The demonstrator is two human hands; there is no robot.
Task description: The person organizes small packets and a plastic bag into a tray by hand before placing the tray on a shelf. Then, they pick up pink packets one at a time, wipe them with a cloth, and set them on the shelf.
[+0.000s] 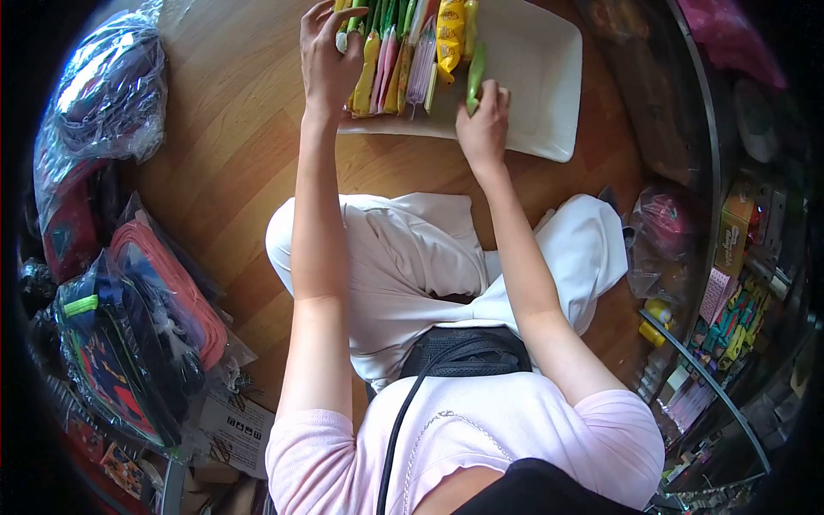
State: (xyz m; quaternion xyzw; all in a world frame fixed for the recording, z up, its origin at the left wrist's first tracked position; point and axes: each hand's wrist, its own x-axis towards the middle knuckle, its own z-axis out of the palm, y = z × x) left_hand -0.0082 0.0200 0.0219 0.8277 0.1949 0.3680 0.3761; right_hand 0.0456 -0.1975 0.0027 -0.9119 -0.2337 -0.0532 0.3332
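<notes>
A white tray (545,103) lies on the wooden floor, with a row of slim wrapped packets (390,73) in green, yellow, pink and purple along its left part. My left hand (330,64) is at the row's left end, its fingers around the green packets there; what exactly it grips is partly hidden. Over the tray, my right hand (485,120) holds a green packet (476,75) by its lower end. Just left of that packet is a yellow patterned packet (449,39).
Plastic-wrapped bags (112,343) and a clear-wrapped bundle (107,86) lie at the left. On the right, a glass-edged shelf holds small colourful goods (738,326). A pink bagged item (665,223) sits beside it. My crossed legs (412,249) are below the tray.
</notes>
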